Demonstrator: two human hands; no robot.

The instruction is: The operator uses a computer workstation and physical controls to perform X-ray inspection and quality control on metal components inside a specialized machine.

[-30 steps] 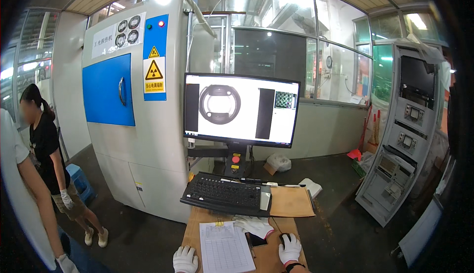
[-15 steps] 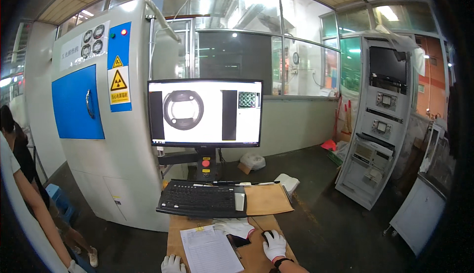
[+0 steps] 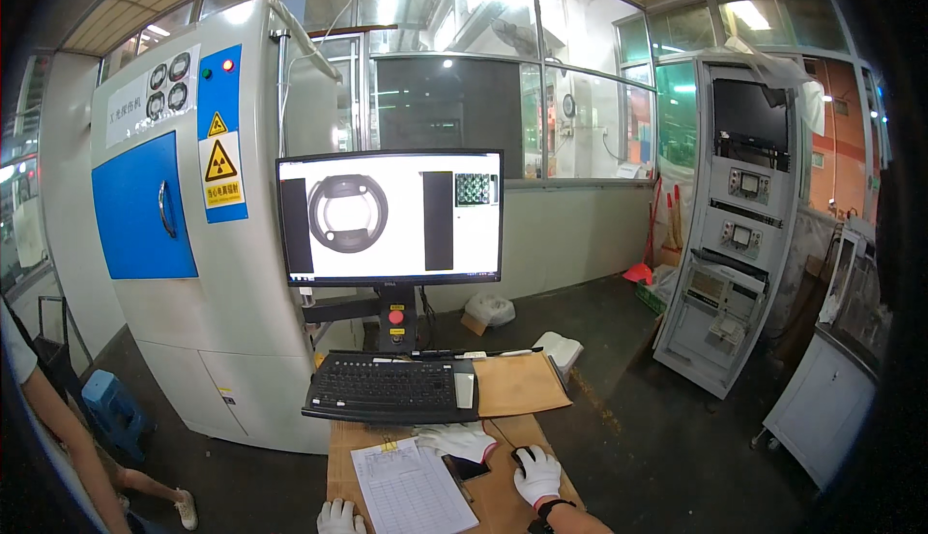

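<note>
My right hand (image 3: 536,476), in a white glove, is wrapped over a dark computer mouse (image 3: 518,457) on the brown desktop (image 3: 527,431). A dark band circles that wrist. At the desk's left front edge lies my left hand (image 3: 340,518), also gloved in white, fingers resting flat with nothing in them. Between the hands is a clipped stack of printed forms (image 3: 411,490). Behind it a loose white glove (image 3: 454,440) partly covers a dark flat object (image 3: 472,467). The monitor (image 3: 391,215) displays a grey image of a ring-shaped part with a bright centre.
A black keyboard (image 3: 387,386) and a brown folder (image 3: 522,384) sit on a raised shelf under the monitor. A large grey cabinet with a blue door (image 3: 145,207) stands left, near another person's arm (image 3: 72,442) and a blue stool (image 3: 114,408). An instrument rack (image 3: 725,283) is at right.
The whole view has shifted slightly, so the scene sits further left. The person at the left has moved, and a person in dark clothing behind is gone from view. My hands keep their places.
</note>
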